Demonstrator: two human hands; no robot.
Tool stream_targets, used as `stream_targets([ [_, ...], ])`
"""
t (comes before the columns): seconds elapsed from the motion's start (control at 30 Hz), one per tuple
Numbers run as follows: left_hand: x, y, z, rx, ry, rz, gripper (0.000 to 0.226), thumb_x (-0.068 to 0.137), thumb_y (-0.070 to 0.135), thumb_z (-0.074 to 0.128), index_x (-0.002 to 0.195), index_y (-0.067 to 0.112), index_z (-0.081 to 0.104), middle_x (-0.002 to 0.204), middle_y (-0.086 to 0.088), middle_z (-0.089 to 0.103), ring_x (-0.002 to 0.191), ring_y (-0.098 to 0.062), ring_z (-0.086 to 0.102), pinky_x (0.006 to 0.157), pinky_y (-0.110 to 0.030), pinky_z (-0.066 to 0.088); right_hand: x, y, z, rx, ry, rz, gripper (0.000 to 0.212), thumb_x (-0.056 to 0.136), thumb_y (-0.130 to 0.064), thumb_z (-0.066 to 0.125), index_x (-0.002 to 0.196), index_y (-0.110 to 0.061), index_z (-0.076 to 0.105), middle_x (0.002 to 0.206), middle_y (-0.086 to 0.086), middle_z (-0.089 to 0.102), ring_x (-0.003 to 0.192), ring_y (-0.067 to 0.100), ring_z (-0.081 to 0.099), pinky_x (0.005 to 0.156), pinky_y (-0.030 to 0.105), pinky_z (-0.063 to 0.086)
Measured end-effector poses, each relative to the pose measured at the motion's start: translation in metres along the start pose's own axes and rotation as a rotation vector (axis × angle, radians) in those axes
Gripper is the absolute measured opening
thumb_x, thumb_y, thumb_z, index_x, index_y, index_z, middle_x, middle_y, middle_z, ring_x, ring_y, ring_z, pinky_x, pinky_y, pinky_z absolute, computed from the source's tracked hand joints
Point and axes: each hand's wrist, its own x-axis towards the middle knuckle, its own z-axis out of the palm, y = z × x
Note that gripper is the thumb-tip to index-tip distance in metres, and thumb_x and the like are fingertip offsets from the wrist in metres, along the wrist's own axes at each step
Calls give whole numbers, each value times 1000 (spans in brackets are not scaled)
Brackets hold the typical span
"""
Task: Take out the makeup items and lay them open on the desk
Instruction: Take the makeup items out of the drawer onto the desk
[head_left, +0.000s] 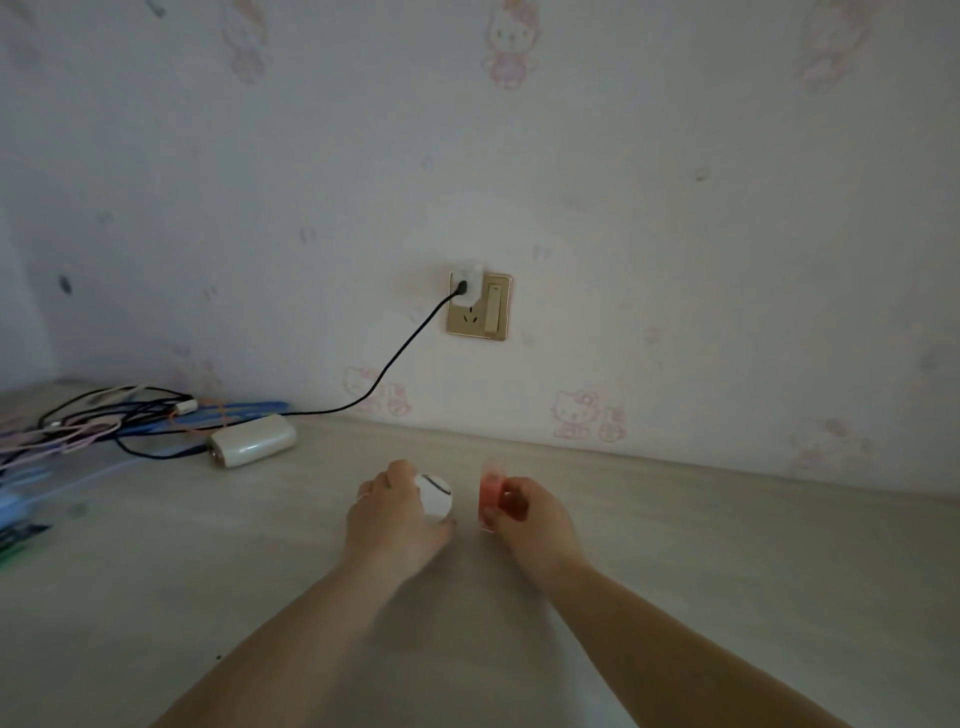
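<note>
My left hand (392, 512) grips a small round white makeup piece (435, 498) with a dark line across its face, held just over the pale desk (727, 561). A short gap to the right, my right hand (524, 514) curls round a pink translucent makeup container (489, 493), its fingers covering the container's right side. The two pieces are apart and do not touch. Whether either one rests on the desk is unclear. Both forearms reach in from the bottom edge.
A white power bank (253, 440) lies at the back left beside a tangle of black, blue and pink cables (104, 421). A black cord (395, 358) runs up to a wall socket (479, 305). Blue and green items (21, 519) sit at the left edge.
</note>
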Motion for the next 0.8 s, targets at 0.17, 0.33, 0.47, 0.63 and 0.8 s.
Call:
stream_targets([
  [0.17, 3, -4, 7, 3, -22, -20, 65, 72, 44, 68, 120, 12, 38, 122, -7, 53, 116, -30, 46, 93, -34, 43, 4, 1, 3, -63, -17, -33, 27, 84, -24, 63, 112, -26, 62, 103, -7, 66, 101, 12, 61, 90, 23, 45],
  [0.33, 5, -10, 7, 6, -75, -56, 61, 72, 47, 66, 115, 13, 39, 120, -4, 55, 114, -28, 47, 92, -34, 43, 5, 5, 5, -167, -27, -61, 35, 84, -23, 62, 118, -27, 59, 114, -6, 65, 102, 11, 61, 92, 23, 45],
  [0.47, 5, -9, 7, 22, -106, -52, 63, 74, 47, 65, 120, 13, 38, 123, -3, 53, 117, -27, 46, 93, -34, 43, 7, 5, 8, -204, -31, -69, 39, 81, -21, 64, 119, -28, 57, 114, -6, 66, 101, 12, 61, 92, 25, 46],
  [0.63, -2, -3, -5, -38, 4, -15, 66, 76, 48, 67, 127, 14, 42, 133, -6, 46, 128, -27, 37, 99, -34, 38, 2, 3, 0, -90, -16, -57, 62, 77, -24, 72, 133, -24, 45, 121, -4, 57, 108, 10, 56, 95, 23, 43],
  [0.8, -21, 20, -32, -249, 182, 253, 27, 82, 28, 65, 107, 17, 61, 112, 3, 63, 112, -22, 55, 93, -32, 43, -29, -1, -44, 71, 104, -132, 46, 79, -17, 74, 119, -23, 54, 112, -2, 60, 99, 8, 58, 93, 27, 48],
])
